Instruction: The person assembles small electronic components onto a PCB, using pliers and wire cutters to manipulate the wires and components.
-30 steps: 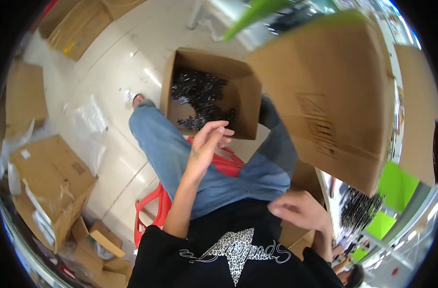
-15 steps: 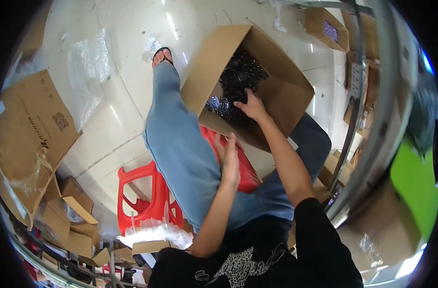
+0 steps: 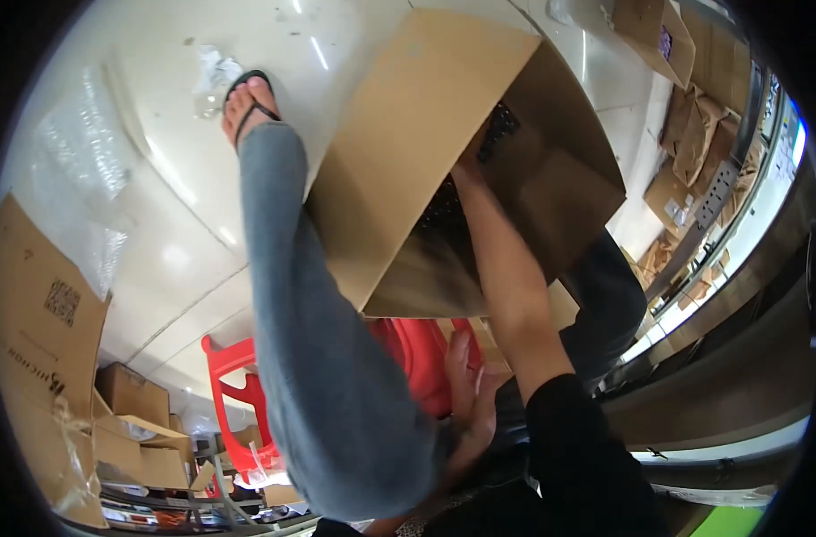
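Observation:
A tall open cardboard box (image 3: pixel 417 134) leans between my knees, its mouth tilted toward me. Small shiny black pieces (image 3: pixel 439 210) lie inside, too small and shadowed to name. My right hand (image 3: pixel 469 159) reaches deep into the box, and the near wall hides its fingers. Below the box's lower edge, my left hand (image 3: pixel 472 385) is held with fingers stretched upward and nothing in it. It is beside a red plastic thing (image 3: pixel 417 358) between my legs, whose kind I cannot make out.
A red plastic stool (image 3: pixel 233 362) stands left of my leg. Flattened cardboard (image 3: pixel 46 358), smaller open boxes (image 3: pixel 144 412) and clear bubble wrap (image 3: pixel 77 179) lie at the left. More cartons (image 3: pixel 676 192) and a metal frame rail (image 3: pixel 717 192) are at the right.
My right hand has gone deeper into the box, its fingers now hidden. The box looks more tilted and larger. My left hand has come away from the box's near edge, lower and rightward.

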Demonstrator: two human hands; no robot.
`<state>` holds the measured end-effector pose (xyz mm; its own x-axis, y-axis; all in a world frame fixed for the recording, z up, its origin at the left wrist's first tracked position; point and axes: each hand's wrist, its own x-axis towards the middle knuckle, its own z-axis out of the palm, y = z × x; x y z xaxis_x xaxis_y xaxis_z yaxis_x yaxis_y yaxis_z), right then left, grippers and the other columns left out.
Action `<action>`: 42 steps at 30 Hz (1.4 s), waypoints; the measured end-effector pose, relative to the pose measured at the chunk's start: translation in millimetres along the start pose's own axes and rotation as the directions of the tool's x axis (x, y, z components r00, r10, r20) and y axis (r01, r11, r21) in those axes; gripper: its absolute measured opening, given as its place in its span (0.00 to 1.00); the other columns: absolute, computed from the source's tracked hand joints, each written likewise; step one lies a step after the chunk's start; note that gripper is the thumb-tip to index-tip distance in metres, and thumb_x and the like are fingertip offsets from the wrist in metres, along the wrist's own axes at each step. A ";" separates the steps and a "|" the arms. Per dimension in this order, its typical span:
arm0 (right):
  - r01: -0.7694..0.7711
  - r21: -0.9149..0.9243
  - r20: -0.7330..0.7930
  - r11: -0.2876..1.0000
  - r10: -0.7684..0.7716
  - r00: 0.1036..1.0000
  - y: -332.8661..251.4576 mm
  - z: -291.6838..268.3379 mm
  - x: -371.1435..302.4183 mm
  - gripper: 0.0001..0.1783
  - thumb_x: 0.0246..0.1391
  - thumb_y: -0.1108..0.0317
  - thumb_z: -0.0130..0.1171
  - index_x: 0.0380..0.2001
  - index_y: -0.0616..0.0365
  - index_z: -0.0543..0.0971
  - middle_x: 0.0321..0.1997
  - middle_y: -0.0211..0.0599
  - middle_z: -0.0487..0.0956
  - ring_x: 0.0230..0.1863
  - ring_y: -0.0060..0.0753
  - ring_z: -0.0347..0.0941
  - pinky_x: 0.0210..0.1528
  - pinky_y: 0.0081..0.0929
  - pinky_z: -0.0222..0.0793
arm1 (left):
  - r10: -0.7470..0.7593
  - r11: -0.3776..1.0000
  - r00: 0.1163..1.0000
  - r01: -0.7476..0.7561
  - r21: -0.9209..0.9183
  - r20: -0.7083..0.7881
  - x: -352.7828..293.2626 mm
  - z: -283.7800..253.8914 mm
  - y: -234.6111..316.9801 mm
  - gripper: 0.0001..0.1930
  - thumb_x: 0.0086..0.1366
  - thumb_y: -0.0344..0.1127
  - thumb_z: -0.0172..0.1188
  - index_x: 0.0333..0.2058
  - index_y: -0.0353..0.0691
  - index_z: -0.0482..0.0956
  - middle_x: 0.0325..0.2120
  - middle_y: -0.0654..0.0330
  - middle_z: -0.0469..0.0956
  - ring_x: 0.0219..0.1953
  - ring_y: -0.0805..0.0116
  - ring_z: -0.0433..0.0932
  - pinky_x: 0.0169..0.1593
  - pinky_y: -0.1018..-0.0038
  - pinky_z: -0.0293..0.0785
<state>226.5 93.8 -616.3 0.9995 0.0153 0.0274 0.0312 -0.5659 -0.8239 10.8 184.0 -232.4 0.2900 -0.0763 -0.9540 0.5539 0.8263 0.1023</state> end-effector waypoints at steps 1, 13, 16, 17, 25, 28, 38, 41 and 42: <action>0.122 -0.099 -0.019 0.988 -0.124 0.992 -32.7 8.4 -0.4 0.22 0.53 0.54 0.58 0.42 0.61 0.79 0.43 0.51 0.80 0.43 0.56 0.75 0.45 0.47 0.72 | 0.036 0.996 0.997 -0.030 0.085 -0.071 0.4 -10.6 -9.9 0.33 0.71 0.38 0.52 0.68 0.34 0.49 0.67 0.51 0.54 0.68 0.59 0.55 0.69 0.65 0.50; 0.360 -0.434 0.623 0.826 -0.014 0.782 17.0 -47.7 80.4 0.30 0.59 0.50 0.57 0.59 0.55 0.73 0.63 0.43 0.73 0.64 0.48 0.66 0.64 0.43 0.62 | -0.028 0.979 0.995 0.007 0.202 0.101 5.0 -4.1 -0.2 0.34 0.69 0.34 0.53 0.69 0.42 0.48 0.72 0.51 0.41 0.73 0.53 0.45 0.70 0.55 0.48; 0.448 -0.225 0.718 0.865 -0.163 0.676 23.9 -36.2 88.7 0.30 0.59 0.50 0.57 0.60 0.54 0.73 0.63 0.44 0.73 0.64 0.48 0.67 0.64 0.42 0.62 | -0.030 0.988 0.998 0.022 0.151 0.056 8.4 0.2 20.0 0.34 0.68 0.33 0.54 0.69 0.39 0.50 0.72 0.49 0.43 0.72 0.53 0.47 0.70 0.57 0.48; 0.468 -0.146 0.742 0.872 -0.217 0.635 23.1 -30.2 82.9 0.30 0.59 0.50 0.57 0.60 0.54 0.73 0.63 0.44 0.73 0.64 0.48 0.67 0.64 0.42 0.62 | -0.031 0.988 0.999 0.025 0.150 0.041 6.8 -4.3 17.7 0.34 0.68 0.33 0.54 0.69 0.39 0.50 0.72 0.49 0.43 0.72 0.53 0.47 0.70 0.57 0.48; 0.364 -0.533 0.648 0.764 0.092 0.756 32.8 -22.8 87.4 0.33 0.52 0.47 0.63 0.57 0.55 0.75 0.63 0.46 0.73 0.63 0.49 0.68 0.62 0.43 0.65 | 0.004 0.989 0.997 0.008 0.148 -0.083 8.2 -15.6 -21.0 0.33 0.70 0.34 0.53 0.69 0.34 0.51 0.69 0.49 0.51 0.70 0.55 0.51 0.71 0.62 0.47; 0.279 -0.465 0.652 0.840 0.113 0.750 10.9 -6.7 72.7 0.36 0.49 0.46 0.64 0.58 0.54 0.74 0.63 0.47 0.72 0.63 0.50 0.68 0.62 0.44 0.66 | -0.197 0.973 0.944 0.221 0.064 -0.265 20.5 -9.0 3.7 0.31 0.72 0.40 0.52 0.69 0.43 0.52 0.68 0.56 0.54 0.70 0.56 0.52 0.69 0.56 0.51; 0.543 -0.338 0.691 0.769 -0.189 0.697 -35.4 -7.6 58.9 0.33 0.53 0.44 0.60 0.56 0.54 0.75 0.61 0.48 0.74 0.64 0.49 0.67 0.61 0.44 0.67 | -0.122 0.992 0.906 0.124 -0.021 -0.404 43.5 -19.6 -3.3 0.29 0.73 0.45 0.51 0.67 0.42 0.56 0.66 0.59 0.57 0.67 0.64 0.56 0.66 0.63 0.55; 0.413 -0.421 0.781 0.807 0.091 0.618 -72.2 -6.9 49.8 0.32 0.55 0.46 0.58 0.57 0.54 0.75 0.63 0.48 0.72 0.64 0.51 0.67 0.62 0.44 0.66 | 0.023 0.978 0.937 0.052 0.203 -0.348 51.2 -41.9 -19.0 0.28 0.72 0.45 0.51 0.65 0.42 0.58 0.63 0.59 0.60 0.66 0.65 0.57 0.66 0.63 0.54; 0.376 -0.357 0.798 0.855 0.070 0.599 -74.2 -12.2 52.6 0.43 0.45 0.44 0.67 0.61 0.55 0.70 0.66 0.50 0.69 0.66 0.53 0.64 0.66 0.44 0.61 | -0.024 0.999 0.931 0.033 0.018 -0.365 56.5 -28.5 -7.5 0.27 0.72 0.45 0.51 0.65 0.42 0.59 0.62 0.59 0.61 0.65 0.65 0.58 0.66 0.62 0.54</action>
<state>276.7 126.6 -546.8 0.6028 0.6274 -0.4930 0.4013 -0.7724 -0.4923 0.8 189.4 -295.1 -0.0283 0.1125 -0.9932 0.5774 0.8129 0.0756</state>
